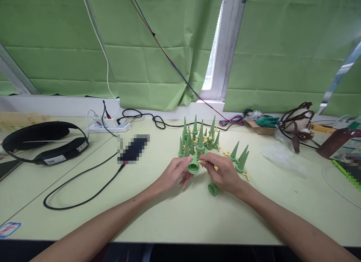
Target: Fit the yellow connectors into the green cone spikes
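Green hollow cone [193, 165] pinched by left hand [176, 172] — right hand [223, 174] grips yellow piece [201, 161].

workroom, cluttered worktable [175, 213], green curtains [158, 47]

A small green plastic cone [193, 165] with a flared round mouth is pinched by the left hand [175, 174]. Its open mouth faces the camera and its tip points away to 12 o'clock. At its 3 o'clock, just beside the rim, a thin pale yellow plastic peg [203, 162] sits roughly level in the right hand [225, 174]. A second green plastic cone [213, 188] lies on its side on the desk [175, 217] at 5 o'clock of the first, under the right hand.
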